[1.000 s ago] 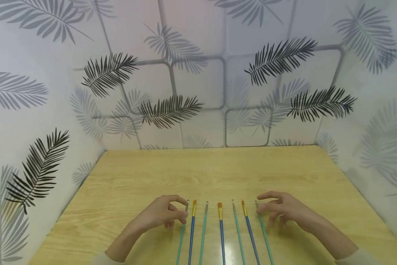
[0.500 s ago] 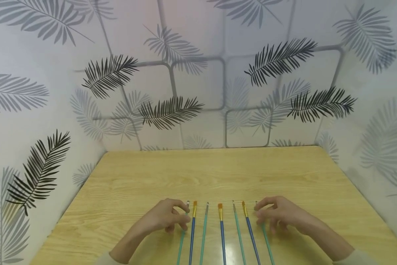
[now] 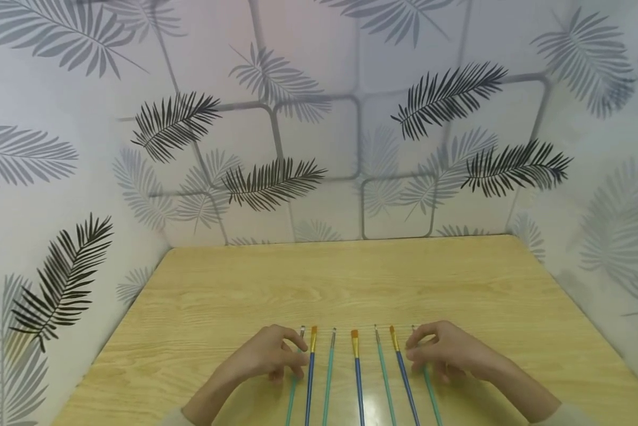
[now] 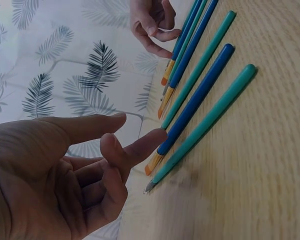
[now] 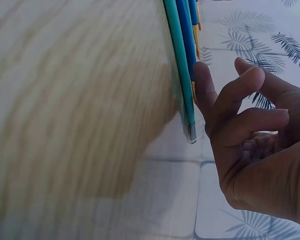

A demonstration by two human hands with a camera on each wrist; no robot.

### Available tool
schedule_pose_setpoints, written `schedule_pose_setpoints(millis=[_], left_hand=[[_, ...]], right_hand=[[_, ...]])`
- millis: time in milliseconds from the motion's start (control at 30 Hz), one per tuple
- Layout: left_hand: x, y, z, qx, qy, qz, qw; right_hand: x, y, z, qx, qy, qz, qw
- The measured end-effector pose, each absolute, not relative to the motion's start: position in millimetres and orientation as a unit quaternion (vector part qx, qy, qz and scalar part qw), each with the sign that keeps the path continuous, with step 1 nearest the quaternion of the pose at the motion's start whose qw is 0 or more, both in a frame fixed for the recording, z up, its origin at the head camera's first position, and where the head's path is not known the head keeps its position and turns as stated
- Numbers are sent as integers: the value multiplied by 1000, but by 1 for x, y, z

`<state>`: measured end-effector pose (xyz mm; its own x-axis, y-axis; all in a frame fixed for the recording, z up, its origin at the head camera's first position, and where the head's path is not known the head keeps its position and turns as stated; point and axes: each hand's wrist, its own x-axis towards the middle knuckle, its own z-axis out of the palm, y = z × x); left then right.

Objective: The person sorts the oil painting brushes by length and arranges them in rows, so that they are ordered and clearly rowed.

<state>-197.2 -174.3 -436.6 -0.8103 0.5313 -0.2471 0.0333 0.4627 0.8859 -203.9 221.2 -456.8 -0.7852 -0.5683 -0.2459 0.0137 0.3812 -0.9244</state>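
Seven slim paintbrushes with teal-green or blue handles point(image 3: 358, 378) lie in a row on the pale wood-grain table point(image 3: 244, 284); the left hand point(image 3: 273, 356), fingers parted and loosely bent, hangs over the leftmost teal-green brush point(image 3: 291, 402); the right hand point(image 3: 446, 350), fingers likewise parted, hangs over the rightmost teal-green brush point(image 3: 432, 396); contact cannot be told.

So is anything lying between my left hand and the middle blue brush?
Yes. Between your left hand and the middle blue brush, two brushes lie on the table: another blue brush nearer the hand, then a green brush.
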Motion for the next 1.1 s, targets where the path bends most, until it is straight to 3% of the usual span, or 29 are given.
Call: schedule_pose_setpoints(millis=[1100], left_hand=[[-199,-160,-443,184,867,406,224]], right_hand=[[-200,197,-455,-142,843,-462,238]])
